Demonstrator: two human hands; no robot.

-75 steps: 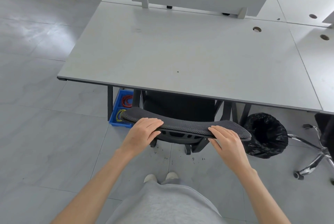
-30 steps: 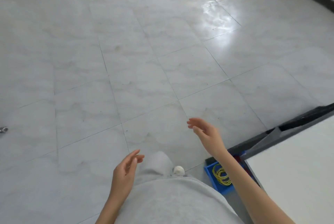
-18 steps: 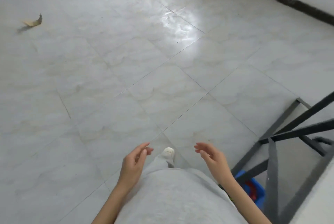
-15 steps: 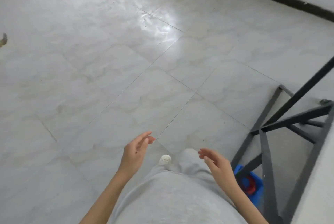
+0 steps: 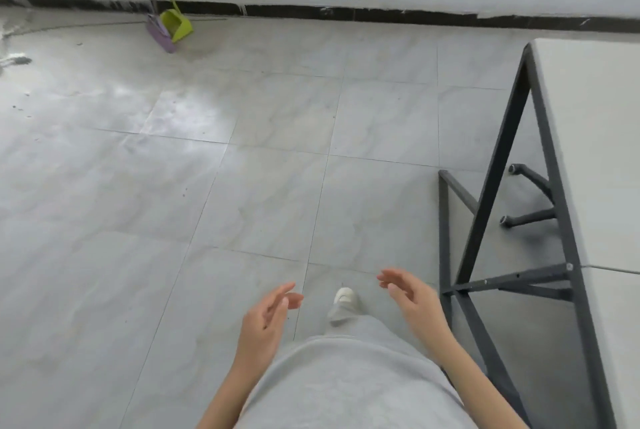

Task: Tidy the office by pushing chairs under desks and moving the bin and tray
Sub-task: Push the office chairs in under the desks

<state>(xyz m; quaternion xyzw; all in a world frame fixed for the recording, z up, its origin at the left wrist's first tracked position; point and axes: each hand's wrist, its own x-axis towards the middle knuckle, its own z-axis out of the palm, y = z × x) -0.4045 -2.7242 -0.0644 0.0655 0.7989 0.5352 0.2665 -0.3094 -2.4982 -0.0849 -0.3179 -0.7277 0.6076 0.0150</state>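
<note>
My left hand (image 5: 268, 316) and my right hand (image 5: 410, 297) hang in front of my waist with relaxed fingers and hold nothing. A grey desk (image 5: 595, 137) with a black metal end frame (image 5: 491, 186) runs along the right edge of the view. Under it show the black caster legs of a chair (image 5: 530, 207). The bin and the blue tray are out of sight.
Grey floor tiles (image 5: 207, 186) stretch ahead to a white wall with a black skirting. A purple broom (image 5: 161, 35) and a green dustpan (image 5: 176, 25) lean against that wall at the upper left. My white shoe (image 5: 343, 300) steps forward between my hands.
I let go of the chair back and turned left past the desk's end. The view now faces the wall, and the blue tray has dropped out of sight. Both hands stay empty.
</note>
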